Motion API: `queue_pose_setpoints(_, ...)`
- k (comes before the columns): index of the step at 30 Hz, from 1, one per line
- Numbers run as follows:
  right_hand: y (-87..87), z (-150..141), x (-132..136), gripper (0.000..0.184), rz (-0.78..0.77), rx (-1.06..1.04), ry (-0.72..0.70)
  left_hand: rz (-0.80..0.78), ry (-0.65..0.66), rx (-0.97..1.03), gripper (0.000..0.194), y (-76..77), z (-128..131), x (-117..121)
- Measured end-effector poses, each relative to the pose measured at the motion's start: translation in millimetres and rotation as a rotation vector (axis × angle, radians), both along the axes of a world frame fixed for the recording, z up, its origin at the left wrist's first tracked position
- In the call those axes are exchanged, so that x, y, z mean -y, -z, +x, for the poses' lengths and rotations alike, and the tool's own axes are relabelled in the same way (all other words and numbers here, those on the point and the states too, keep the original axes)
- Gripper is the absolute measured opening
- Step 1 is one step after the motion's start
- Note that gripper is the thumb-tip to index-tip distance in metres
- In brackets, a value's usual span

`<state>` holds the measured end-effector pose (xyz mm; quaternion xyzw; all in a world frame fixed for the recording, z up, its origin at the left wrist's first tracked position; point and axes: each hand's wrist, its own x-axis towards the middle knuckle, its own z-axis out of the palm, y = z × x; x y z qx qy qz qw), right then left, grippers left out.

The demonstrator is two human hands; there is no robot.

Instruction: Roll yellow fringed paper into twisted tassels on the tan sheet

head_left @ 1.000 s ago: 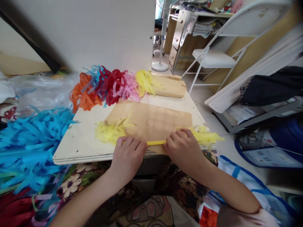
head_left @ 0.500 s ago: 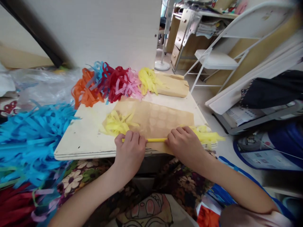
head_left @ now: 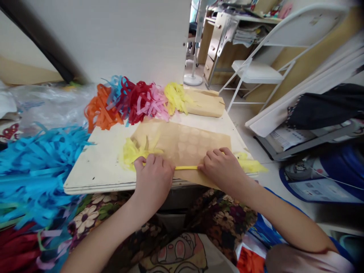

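Both my hands grip a tightly rolled strip of yellow tissue paper stretched level between them. My left hand wraps round its left part, with loose yellow fringe fanning out beyond the fingers. My right hand closes over the right part, and more yellow fringe sticks out past it over the board's right edge. Beneath the roll lies a sheet of brown paper with pale round marks, its near corner hanging over the front edge of the white board.
Along the board's back lie orange, blue, red, pink and yellow fringed tassels and a folded brown paper piece. Heaped at left are bright blue fringes and red ones. A white folding chair and a blue bucket stand right.
My hands keep their grip on the yellow roll and have shifted only slightly. The left fringe has flicked round a little, and more brown paper hangs below the roll near my right hand.
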<state>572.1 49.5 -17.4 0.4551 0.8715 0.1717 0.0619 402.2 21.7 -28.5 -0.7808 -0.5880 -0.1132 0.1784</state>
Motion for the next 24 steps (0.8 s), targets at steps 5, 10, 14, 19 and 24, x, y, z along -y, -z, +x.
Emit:
queue_pose_setpoints(5,-1.1,0,-4,0.025,-0.017,-0.008,-0.001,-0.070,0.034,-0.007,0.021,-2.3,-4,-5)
queue_pose_setpoints(10,-7.5,-4,1,0.018,0.082,-0.031,-0.046,-0.090,0.094,-0.010,0.011,-3.2,-1,-12)
queue_pose_setpoints(14,-6.1,-13,8,0.012,0.285,-0.057,-0.139,-0.010,0.265,-0.007,0.013,0.6,8,-14)
queue_pose_setpoints(19,4.5,-20,16,0.015,0.344,-0.059,-0.228,0.080,0.223,-0.060,0.021,6.4,18,-2)
queue_pose_setpoints(24,8.2,-26,29,0.016,0.395,0.001,-0.191,0.051,0.263,-0.065,0.020,9.2,13,4)
